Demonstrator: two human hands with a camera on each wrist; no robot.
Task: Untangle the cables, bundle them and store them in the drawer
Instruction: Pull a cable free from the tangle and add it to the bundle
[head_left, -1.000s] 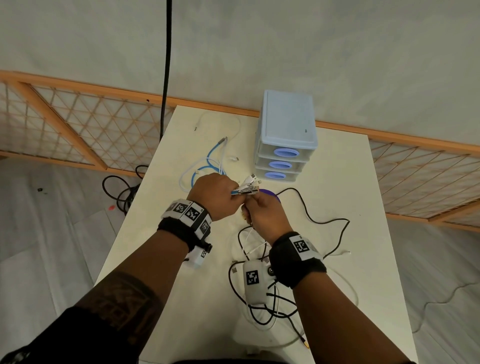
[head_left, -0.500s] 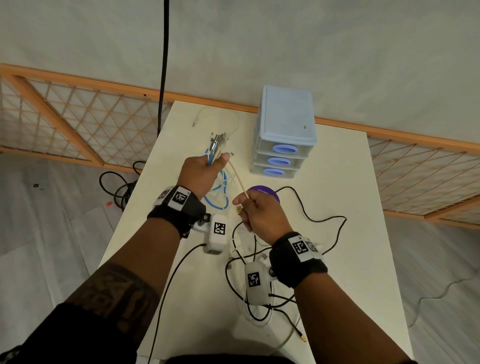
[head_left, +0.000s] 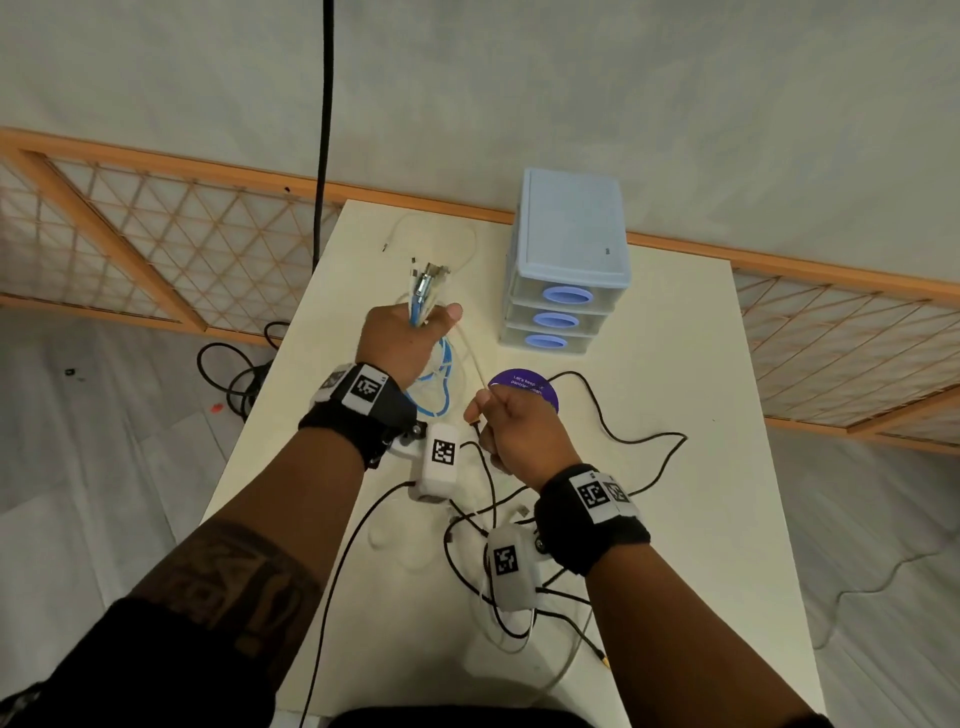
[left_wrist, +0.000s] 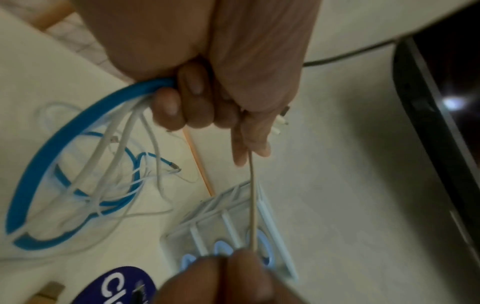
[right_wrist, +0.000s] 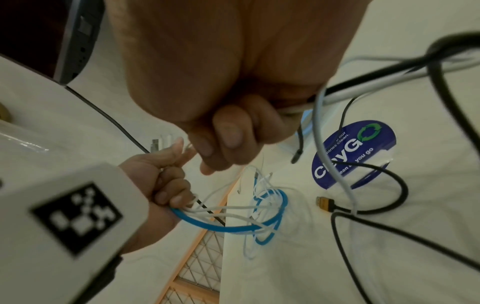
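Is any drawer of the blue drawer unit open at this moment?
No, all three fronts of the drawer unit sit flush and closed in the head view.

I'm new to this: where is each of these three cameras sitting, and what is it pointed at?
Head: worn on the head, looking forward and down at the table, drawer unit and both forearms.
Left wrist: on the left wrist, looking along the left hand, which grips the blue cable and white cables.
Right wrist: on the right wrist, looking along the right hand, with black cables beyond.
Shared: all show the blue cable; both wrist views show the purple sticker and the other hand.
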